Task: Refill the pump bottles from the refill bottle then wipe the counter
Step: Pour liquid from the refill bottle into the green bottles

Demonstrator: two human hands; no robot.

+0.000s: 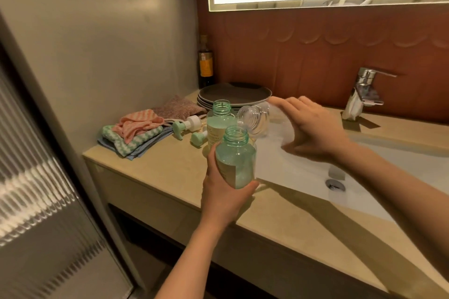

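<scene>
Head view is showing the left hand (226,192) gripping an open pump bottle (237,160) upright, while the right hand (313,128) is holding the clear refill bottle (255,121) tipped sideways, its mouth pointing left, just behind the pump bottle's neck.

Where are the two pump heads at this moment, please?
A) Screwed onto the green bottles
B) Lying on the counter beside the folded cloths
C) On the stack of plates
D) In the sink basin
B: both pump heads lie on the counter beside the folded cloths. The green bottle gripped by the left hand and the second green bottle behind it have bare, open necks.
</scene>
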